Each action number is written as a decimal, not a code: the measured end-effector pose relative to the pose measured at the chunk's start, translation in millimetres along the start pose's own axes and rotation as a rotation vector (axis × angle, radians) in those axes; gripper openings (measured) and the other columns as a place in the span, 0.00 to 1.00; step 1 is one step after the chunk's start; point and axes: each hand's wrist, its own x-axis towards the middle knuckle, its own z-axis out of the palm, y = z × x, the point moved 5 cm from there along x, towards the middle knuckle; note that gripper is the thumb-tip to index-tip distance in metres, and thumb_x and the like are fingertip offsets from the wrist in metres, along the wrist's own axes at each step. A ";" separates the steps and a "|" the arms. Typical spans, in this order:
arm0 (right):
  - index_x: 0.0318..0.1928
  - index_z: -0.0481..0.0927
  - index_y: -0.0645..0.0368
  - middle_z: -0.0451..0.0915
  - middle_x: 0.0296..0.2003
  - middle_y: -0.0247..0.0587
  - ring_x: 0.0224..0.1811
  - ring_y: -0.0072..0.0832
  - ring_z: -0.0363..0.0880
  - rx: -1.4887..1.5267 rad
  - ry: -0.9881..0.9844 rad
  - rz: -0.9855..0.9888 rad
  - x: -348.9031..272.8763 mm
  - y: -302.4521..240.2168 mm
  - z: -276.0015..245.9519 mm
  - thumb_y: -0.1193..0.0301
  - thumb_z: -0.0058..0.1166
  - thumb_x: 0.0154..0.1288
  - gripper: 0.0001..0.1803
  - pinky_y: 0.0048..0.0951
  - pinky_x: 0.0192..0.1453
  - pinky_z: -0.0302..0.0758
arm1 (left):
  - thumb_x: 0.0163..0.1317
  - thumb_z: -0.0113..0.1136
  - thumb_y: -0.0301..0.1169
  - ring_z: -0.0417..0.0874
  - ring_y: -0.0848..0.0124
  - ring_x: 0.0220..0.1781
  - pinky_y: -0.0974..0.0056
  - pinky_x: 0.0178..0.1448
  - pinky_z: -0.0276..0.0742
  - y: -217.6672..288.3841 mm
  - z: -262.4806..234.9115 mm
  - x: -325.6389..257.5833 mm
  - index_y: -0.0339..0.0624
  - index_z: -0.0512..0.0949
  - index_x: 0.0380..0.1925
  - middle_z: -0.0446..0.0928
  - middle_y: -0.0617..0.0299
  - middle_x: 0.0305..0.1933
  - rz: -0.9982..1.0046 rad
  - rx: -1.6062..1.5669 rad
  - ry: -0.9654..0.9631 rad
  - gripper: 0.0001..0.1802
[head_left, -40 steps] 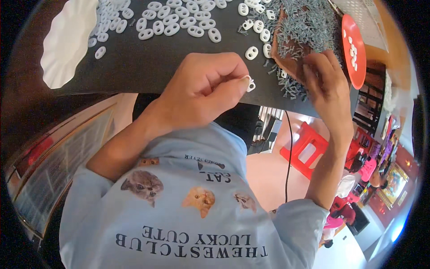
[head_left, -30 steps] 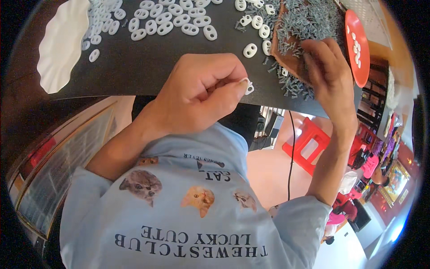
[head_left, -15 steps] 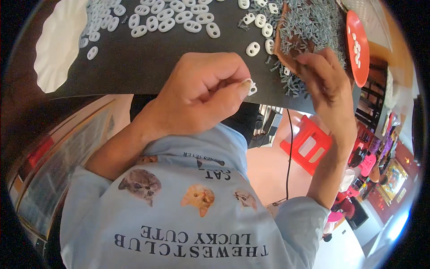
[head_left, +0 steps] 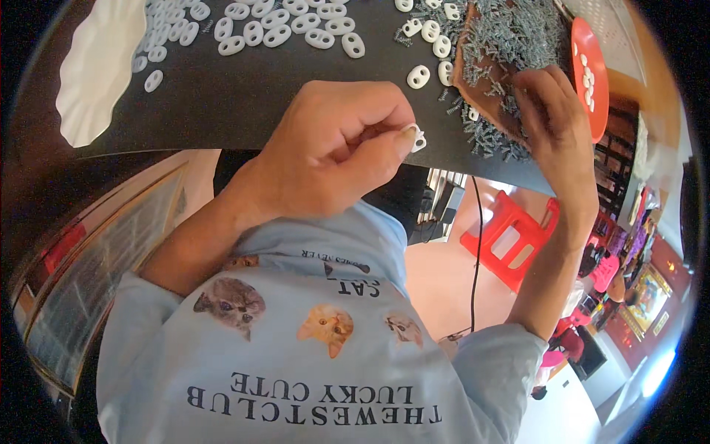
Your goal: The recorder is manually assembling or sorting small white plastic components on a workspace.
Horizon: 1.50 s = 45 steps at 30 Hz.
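Note:
My left hand (head_left: 340, 148) is closed in a pinch above the near table edge. Between its thumb and forefinger sits a small white two-hole cord lock piece (head_left: 419, 139), mostly covered by the fingertips. Over the right side of a heap of small grey coil springs (head_left: 510, 37) is my right hand (head_left: 556, 126), its fingers loosely bent and apart. Its fingertips are slightly blurred, and no spring can be made out in them. Several loose white cord lock pieces (head_left: 418, 76) lie left of the springs.
More white oval pieces (head_left: 276, 35) spread across the far side of the dark table (head_left: 214, 111). A white scalloped dish (head_left: 96, 81) stands at the left. At the right is a red plate (head_left: 600, 111) with small white parts. A red stool (head_left: 510, 240) stands on the floor below.
My right hand has moved right and slightly away from me over the springs. My left hand keeps its pinch on the white piece, almost unmoved.

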 end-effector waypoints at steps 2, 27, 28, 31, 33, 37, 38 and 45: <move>0.40 0.75 0.65 0.72 0.33 0.43 0.33 0.36 0.74 0.004 0.007 -0.026 3.0 -3.2 0.9 0.79 0.51 0.63 0.06 0.29 0.39 0.71 | 0.63 0.51 0.27 0.66 0.81 0.21 0.72 0.24 0.59 -0.4 -0.3 0.2 0.36 0.72 0.26 0.68 0.66 0.21 0.006 0.018 -0.009 0.07; 0.39 0.73 0.66 0.73 0.34 0.51 0.37 0.50 0.74 -0.105 -0.134 -0.079 21.9 6.1 9.3 0.75 0.51 0.63 0.06 0.40 0.41 0.70 | 0.63 0.52 0.26 0.66 0.82 0.20 0.72 0.24 0.59 0.4 -1.7 -1.7 0.36 0.72 0.27 0.68 0.68 0.21 0.020 -0.019 0.020 0.06; 0.38 0.73 0.66 0.74 0.33 0.52 0.37 0.50 0.74 -0.068 -0.135 -0.070 21.9 7.0 9.8 0.75 0.50 0.63 0.06 0.40 0.42 0.70 | 0.63 0.52 0.26 0.65 0.82 0.20 0.72 0.24 0.59 -1.0 -1.6 -1.9 0.36 0.72 0.27 0.68 0.68 0.21 0.021 -0.032 0.013 0.07; 0.39 0.74 0.66 0.75 0.33 0.53 0.38 0.50 0.75 -0.087 -0.158 -0.038 23.6 4.4 9.2 0.74 0.50 0.64 0.07 0.39 0.42 0.71 | 0.61 0.54 0.26 0.64 0.82 0.19 0.71 0.23 0.59 -2.4 -0.3 -1.4 0.36 0.73 0.26 0.68 0.68 0.18 0.006 -0.066 0.040 0.07; 0.39 0.74 0.66 0.75 0.33 0.53 0.37 0.48 0.75 -0.141 -0.161 -0.077 25.2 4.7 9.8 0.74 0.50 0.64 0.07 0.38 0.42 0.71 | 0.59 0.57 0.26 0.64 0.81 0.18 0.70 0.22 0.59 -2.7 -3.1 -2.5 0.35 0.74 0.25 0.67 0.66 0.16 -0.011 -0.086 0.074 0.07; 0.39 0.74 0.66 0.76 0.29 0.46 0.31 0.35 0.75 -0.128 -0.108 -0.027 20.9 1.9 0.6 0.74 0.50 0.65 0.07 0.32 0.39 0.71 | 0.66 0.52 0.28 0.67 0.84 0.21 0.75 0.25 0.61 -4.2 -3.3 -5.7 0.38 0.74 0.29 0.71 0.70 0.22 -0.040 -0.082 -0.011 0.07; 0.39 0.74 0.66 0.76 0.29 0.46 0.31 0.35 0.75 -0.127 -0.110 -0.030 18.1 -2.7 -2.7 0.74 0.50 0.65 0.07 0.32 0.39 0.71 | 0.66 0.51 0.28 0.68 0.84 0.22 0.76 0.25 0.62 -5.4 -3.4 -6.1 0.38 0.74 0.30 0.72 0.70 0.22 -0.056 -0.088 -0.004 0.07; 0.34 0.72 0.62 0.70 0.26 0.30 0.29 0.14 0.64 0.308 -0.027 0.110 4.2 -59.7 -8.1 0.77 0.52 0.65 0.03 0.17 0.33 0.63 | 0.67 0.49 0.30 0.72 0.83 0.25 0.77 0.29 0.68 -7.4 -2.6 -4.4 0.37 0.78 0.38 0.77 0.65 0.26 -0.048 -0.296 0.042 0.10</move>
